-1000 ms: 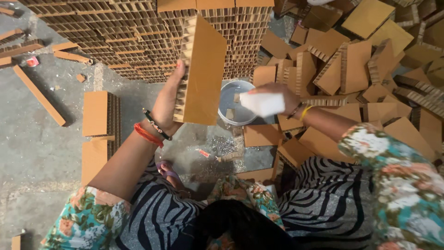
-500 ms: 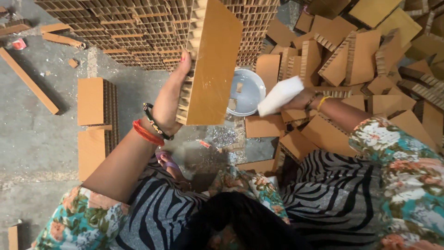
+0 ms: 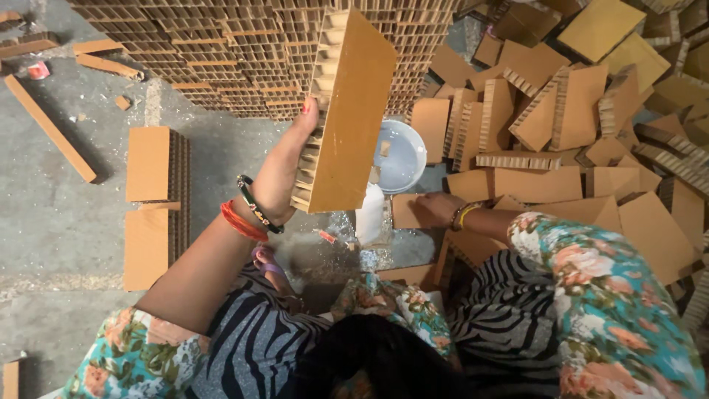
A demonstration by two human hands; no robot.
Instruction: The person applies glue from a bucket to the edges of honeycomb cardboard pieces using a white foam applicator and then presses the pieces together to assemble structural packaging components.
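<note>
The left hand point(image 3: 289, 166) holds a cardboard honeycomb panel point(image 3: 347, 111) upright, lifted off the floor. The fingers wrap around the panel's left edge, where the open cells show, and the plain brown face turns to the right. Bangles sit on that wrist.

The right hand point(image 3: 436, 207) is low, just right of the panel's near end. Its fingers close around a white brush point(image 3: 371, 214), which points down toward the floor beside a flat cardboard piece point(image 3: 410, 210).

Just beyond the brush, on the floor, stands a white bowl point(image 3: 399, 155) with a small scrap in it. It is partly hidden behind the panel.

At the far side rises a tall stack of honeycomb panels point(image 3: 244, 52). To the right lies a loose heap of cardboard pieces point(image 3: 583, 125), tilted every way. On the left, two flat panels point(image 3: 151, 199) lie on the grey concrete floor point(image 3: 52, 222), with a long cardboard strip point(image 3: 48, 125) farther left.
</note>
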